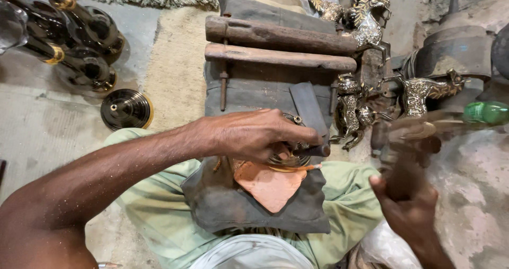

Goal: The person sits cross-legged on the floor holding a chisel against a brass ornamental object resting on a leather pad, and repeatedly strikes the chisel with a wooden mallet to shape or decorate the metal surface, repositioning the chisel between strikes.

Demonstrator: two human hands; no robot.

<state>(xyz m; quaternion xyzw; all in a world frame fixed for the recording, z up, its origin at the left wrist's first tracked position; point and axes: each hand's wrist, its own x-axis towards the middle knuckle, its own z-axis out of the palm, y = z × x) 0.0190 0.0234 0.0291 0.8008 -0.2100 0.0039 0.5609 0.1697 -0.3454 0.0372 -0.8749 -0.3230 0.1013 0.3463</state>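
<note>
My left hand (257,134) reaches across my lap and grips a short dark chisel (316,150), its tip pressed on a small round brass piece (289,160). That piece rests on an orange cloth pad (270,185) over a grey cloth (254,208) on my knees. My right hand (408,205) at lower right is closed around the wooden handle of a hammer (405,142). The hammer is raised to the right of the chisel, and its head is blurred by motion.
Two worn wooden bars (275,43) lie across a grey block ahead. Silver and gold horse figurines (366,20) stand at upper right by a green bottle (485,112). Dark round metal bases and stems (79,41) lie on the floor at left.
</note>
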